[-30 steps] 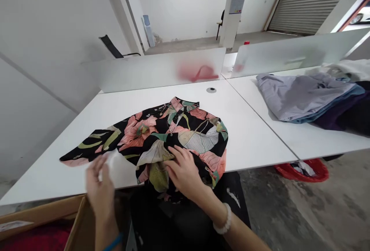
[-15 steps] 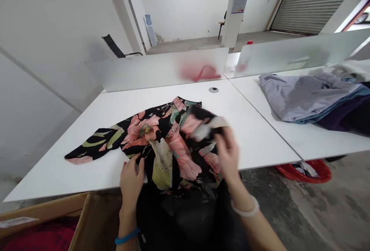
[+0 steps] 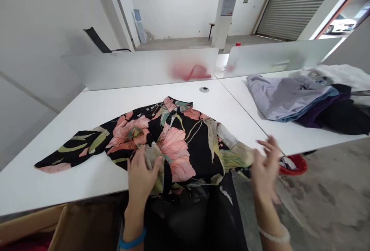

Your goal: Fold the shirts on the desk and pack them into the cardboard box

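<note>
Left hand [image 3: 141, 177] clasping a gathered fold of the black pink-floral shirt [image 3: 173, 143], which lies spread on the white desk [image 3: 72, 116]; right hand [image 3: 264, 170] released, fingers spread, just beside the shirt's right edge; stack of folded grey-blue garments [image 3: 286, 96] beyond it

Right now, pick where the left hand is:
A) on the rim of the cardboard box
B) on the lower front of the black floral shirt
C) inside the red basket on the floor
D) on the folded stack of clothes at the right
B: the left hand, with the blue wristband, lies on the gathered lower front of the black floral shirt on the white table.
</note>
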Motion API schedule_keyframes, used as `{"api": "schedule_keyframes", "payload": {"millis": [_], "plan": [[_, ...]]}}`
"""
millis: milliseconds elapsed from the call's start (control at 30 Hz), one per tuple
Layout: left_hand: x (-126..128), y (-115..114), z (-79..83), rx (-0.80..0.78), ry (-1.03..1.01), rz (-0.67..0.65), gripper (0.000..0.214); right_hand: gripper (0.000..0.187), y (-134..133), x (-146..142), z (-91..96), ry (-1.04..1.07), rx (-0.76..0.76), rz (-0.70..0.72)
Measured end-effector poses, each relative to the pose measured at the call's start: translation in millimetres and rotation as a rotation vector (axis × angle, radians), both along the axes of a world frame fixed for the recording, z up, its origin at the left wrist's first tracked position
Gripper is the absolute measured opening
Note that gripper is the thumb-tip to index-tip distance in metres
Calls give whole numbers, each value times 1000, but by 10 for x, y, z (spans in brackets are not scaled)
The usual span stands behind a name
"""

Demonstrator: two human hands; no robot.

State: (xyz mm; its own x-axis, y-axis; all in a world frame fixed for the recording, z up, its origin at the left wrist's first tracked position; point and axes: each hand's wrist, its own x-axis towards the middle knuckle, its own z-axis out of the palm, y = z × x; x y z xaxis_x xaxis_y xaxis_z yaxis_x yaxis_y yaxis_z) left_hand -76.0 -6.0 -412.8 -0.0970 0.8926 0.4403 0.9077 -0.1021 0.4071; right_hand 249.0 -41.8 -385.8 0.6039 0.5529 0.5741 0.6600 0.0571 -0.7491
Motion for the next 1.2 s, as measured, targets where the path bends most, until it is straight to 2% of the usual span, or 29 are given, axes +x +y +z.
{"api": "schedule_keyframes", "payload": {"millis": [67, 133, 167, 233, 333, 467, 600, 733, 800, 967, 1200], "plan": [[87, 23, -79, -59, 108, -24, 76, 31, 278, -387, 69, -168, -112, 344], [118, 32, -138, -79, 208, -31, 72, 37, 595, -761, 69, -330, -248, 628], [119, 30, -150, -84, 238, -28, 70, 41, 761, -931, 52, -393, -337, 724], [112, 18, -143, -97, 266, -25, 64, 50, 1096, -1221, 2, -505, -515, 824], [110, -3, -101, -123, 265, -22, 54, 60, 1554, -1512, -85, -622, -669, 741], [79, -25, -103, -136, 157, -35, 44, 63, 1981, -1656, -227, -682, -732, 556], [-67, -111, -171, -111, -77, -67, 41, 62, 2201, -1641, -334, -742, -745, 566], [-236, -318, -249, -43, -275, -16, 41, 62, 2366, -1607, -343, -782, -751, 606], [-280, -434, -284, -33, -259, 17, 39, 64, 2463, -1603, -331, -802, -762, 612], [-271, -629, -337, -58, -37, 61, 40, 63, 2730, -1606, -284, -807, -815, 624], [-399, -648, -340, -102, 127, 99, 48, 63, 3049, -1557, -231, -815, -838, 656]]}}
